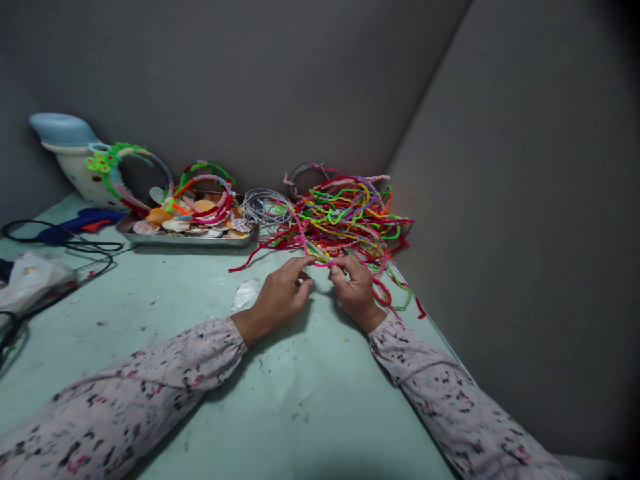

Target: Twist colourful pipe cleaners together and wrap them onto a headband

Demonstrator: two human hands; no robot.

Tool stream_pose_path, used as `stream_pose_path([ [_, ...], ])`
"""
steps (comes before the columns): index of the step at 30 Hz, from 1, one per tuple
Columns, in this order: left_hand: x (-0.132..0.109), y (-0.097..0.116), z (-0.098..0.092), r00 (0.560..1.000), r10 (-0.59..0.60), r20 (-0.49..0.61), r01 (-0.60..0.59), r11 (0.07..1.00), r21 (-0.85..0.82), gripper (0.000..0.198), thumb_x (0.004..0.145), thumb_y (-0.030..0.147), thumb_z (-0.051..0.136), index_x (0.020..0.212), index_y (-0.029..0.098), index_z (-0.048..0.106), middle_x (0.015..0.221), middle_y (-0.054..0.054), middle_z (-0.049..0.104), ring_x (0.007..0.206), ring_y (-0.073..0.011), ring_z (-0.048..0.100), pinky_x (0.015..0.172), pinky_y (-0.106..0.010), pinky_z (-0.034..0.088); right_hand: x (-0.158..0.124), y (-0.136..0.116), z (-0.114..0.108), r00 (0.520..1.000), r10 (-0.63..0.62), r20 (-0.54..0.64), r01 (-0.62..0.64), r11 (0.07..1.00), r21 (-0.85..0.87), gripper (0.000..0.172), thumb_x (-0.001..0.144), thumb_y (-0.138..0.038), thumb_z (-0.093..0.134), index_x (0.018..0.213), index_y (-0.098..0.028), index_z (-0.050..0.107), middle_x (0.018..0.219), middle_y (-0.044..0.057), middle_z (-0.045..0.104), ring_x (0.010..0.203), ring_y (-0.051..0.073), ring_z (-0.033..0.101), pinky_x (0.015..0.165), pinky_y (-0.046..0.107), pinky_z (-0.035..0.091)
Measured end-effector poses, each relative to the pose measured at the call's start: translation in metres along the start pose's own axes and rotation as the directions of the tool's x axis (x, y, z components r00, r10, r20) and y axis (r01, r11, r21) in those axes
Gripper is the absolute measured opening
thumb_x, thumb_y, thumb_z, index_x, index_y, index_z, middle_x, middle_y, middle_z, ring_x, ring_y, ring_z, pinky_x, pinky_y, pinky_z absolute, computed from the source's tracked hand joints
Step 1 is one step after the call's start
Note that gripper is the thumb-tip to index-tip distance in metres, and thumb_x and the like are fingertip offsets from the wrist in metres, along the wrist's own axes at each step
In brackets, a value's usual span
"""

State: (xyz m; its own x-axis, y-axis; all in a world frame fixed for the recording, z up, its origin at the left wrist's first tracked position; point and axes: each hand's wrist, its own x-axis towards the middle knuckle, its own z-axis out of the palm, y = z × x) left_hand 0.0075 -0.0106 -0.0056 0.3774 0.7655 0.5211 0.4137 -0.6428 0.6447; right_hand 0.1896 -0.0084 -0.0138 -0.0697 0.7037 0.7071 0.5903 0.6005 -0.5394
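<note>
A tangled heap of coloured pipe cleaners lies at the back right corner of the pale green table. My left hand and my right hand rest on the table at the heap's near edge. Both pinch the same pink pipe cleaner, whose strand bridges the gap between their fingertips. More pink and red strands curl past my right wrist. Both arms wear speckled light sleeves.
A metal tray holds shells and wrapped hairbands. Silver wire hoops lie beside it. At far left are a blue glue gun, black cables, a white-and-blue container and a plastic bag. Grey walls close in behind and right.
</note>
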Motion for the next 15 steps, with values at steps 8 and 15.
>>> stream_pose_path([
  [8, -0.0027, 0.0104, -0.0047, 0.986, 0.152, -0.072, -0.159, 0.981, -0.111, 0.049, 0.084, 0.004, 0.048, 0.129, 0.023, 0.049, 0.125, -0.010, 0.057, 0.090, -0.0129, 0.065, 0.079, -0.028, 0.055, -0.0008, 0.0066, 0.0011, 0.993, 0.106, -0.057, -0.104, 0.994, 0.035, 0.013, 0.088, -0.027, 0.047, 0.084, -0.021, 0.059, 0.074, 0.000, 0.059, 0.077, 0.017, 0.056, 0.071, 0.030, 0.044],
  [15, -0.0036, 0.0072, -0.0083, 0.969, 0.235, -0.073, -0.236, 0.972, -0.001, 0.032, 0.078, -0.002, 0.046, 0.092, 0.019, 0.065, 0.111, -0.005, 0.067, 0.104, -0.0168, 0.062, 0.089, -0.032, 0.052, -0.0002, 0.0064, 0.0011, 0.987, 0.150, -0.051, -0.147, 0.987, 0.061, 0.014, 0.089, -0.028, 0.047, 0.085, -0.021, 0.059, 0.076, 0.000, 0.059, 0.075, 0.016, 0.055, 0.071, 0.029, 0.043],
])
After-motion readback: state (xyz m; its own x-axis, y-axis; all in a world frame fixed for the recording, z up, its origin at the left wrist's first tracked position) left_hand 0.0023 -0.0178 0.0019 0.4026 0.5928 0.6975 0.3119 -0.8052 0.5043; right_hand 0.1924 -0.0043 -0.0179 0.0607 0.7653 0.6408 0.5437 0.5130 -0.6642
